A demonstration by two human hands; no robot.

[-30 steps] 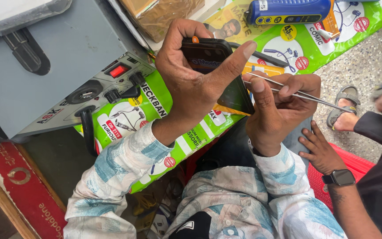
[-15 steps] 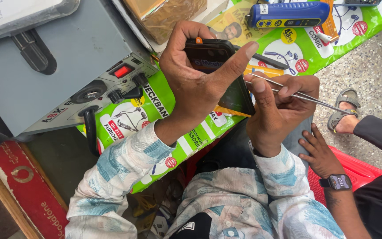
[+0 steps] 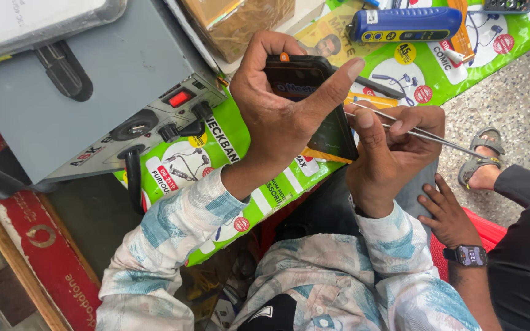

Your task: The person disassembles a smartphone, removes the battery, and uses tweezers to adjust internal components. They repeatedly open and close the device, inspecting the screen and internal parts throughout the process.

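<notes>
My left hand [image 3: 277, 116] raised over green desk [image 3: 216, 159], wrist bent, grip wrapped round black phone [image 3: 314, 104], index finger stretched along its edge. My right hand [image 3: 387, 153] beside it, grip pinching metal tweezers [image 3: 424, 133], tips at phone's edge (contact unclear).

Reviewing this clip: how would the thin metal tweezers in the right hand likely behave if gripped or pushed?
The tweezers look like two slim metal arms, so they probably flex and spring under a squeeze. Their polished surface may be slippery; the right hand pinches them between thumb and fingers. Being so thin, they are likely light, and could skid if nudged.
</notes>
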